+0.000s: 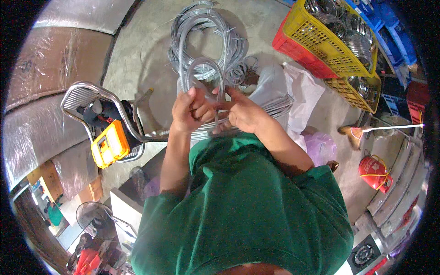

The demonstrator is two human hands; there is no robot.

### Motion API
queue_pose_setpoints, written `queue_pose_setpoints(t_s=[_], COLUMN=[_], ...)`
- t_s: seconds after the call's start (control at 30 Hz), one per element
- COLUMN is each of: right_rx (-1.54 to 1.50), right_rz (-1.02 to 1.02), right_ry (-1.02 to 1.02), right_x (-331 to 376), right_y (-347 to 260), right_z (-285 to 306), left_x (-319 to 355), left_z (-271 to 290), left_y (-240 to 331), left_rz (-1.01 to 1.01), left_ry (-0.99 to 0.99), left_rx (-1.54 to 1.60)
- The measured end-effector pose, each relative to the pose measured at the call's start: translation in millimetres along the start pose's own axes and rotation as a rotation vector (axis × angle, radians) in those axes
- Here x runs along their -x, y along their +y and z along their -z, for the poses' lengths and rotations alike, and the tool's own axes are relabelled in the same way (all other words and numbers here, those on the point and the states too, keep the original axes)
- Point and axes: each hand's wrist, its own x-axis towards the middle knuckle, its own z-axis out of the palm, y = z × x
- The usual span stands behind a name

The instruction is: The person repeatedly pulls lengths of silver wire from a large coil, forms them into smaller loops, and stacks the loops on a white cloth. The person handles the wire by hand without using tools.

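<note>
A thick bundle of thin silvery wires, bent into a loop, stands up between my hands. My left hand is closed round the loop's left side, fingers curled in. On its right side my right hand grips the bundle, with the fingers pointing left; the fingertips are partly hidden. Across my lap, under both hands, lies a further bunch of long wires, reaching out to the right. Just beyond the hands a large loose coil of the same wire rests on the floor, with cut ends sticking out.
At the far right, a yellow crate holding shiny metal coils sits over a red crate. A white sack lies nearer. Left stands a metal-framed chair with a yellow case. A broom and red cylinder are right.
</note>
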Motion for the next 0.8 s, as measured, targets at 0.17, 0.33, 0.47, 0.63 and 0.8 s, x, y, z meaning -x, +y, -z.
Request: queue_pose_setpoints(t_s=[0.17, 0.33, 0.47, 0.63, 0.8], right_rx=[0.177, 1.08, 1.408, 2.046, 2.162], right_rz=[-0.197, 0.235, 0.474, 0.935, 0.777], right_ry=[0.088, 0.205, 0.212, 0.746, 0.849], right_x=[-13.1, -1.3, 40.5, 71.7, 31.7], right_y=[1.2, 9.4, -16.9, -78.6, -96.1], right_z=[7.1, 22.7, 62.5, 102.8, 93.5], left_x=[5.4, 17.6, 35.3, 49.6, 27.8], left_z=[10.9, 34.2, 42.4, 17.2, -21.8], left_y=[-16.0, 5.0, 76.9, 131.9, 94.4], left_rz=[0.049, -0.033, -0.317, -0.447, -0.406], left_ry=[0.15, 0.312, 0.209, -0.208, -0.461], left_rx=[-0.375, -0.329, 0.182, 0.26, 0.412])
